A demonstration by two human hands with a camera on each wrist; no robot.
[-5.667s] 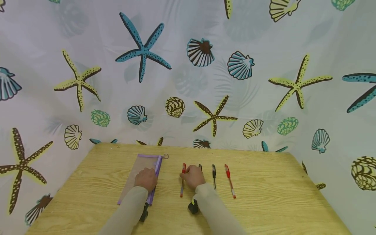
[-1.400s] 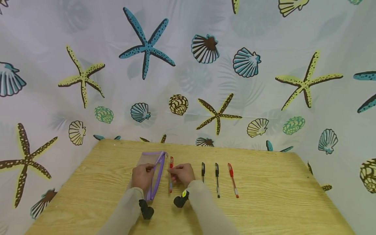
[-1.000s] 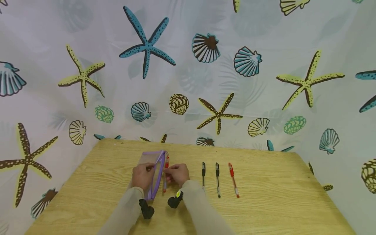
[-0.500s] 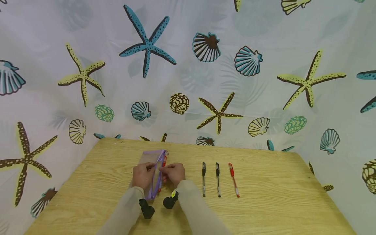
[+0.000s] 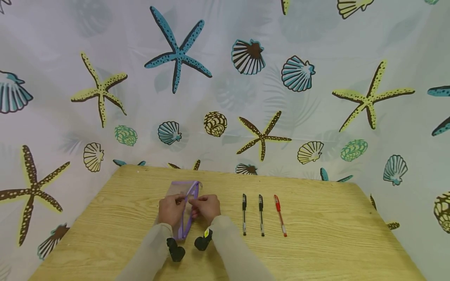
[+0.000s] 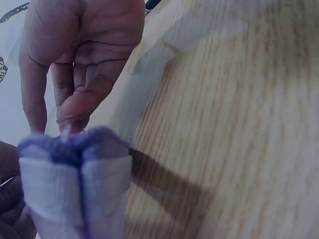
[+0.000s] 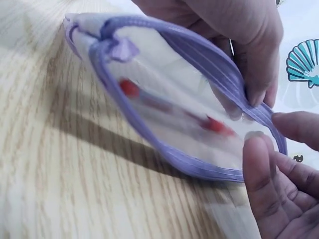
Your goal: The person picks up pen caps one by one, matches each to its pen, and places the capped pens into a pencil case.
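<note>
A second ago your right hand has the red pen outside, just beside the pouch; now that pen appears to lie within the see-through pouch, slightly blurred in the right wrist view. That puts one pen in, with one black pen, a second black pen and another red pen lying apart on the table.

Your left hand pinches the pouch's purple edge, holding its mouth agape. Your right thumb and index finger stand parted at the mouth, no pen between them; you can't tell whether they touch the edge.

No brand, label or lettering is readable on the pens or pouch.
</note>
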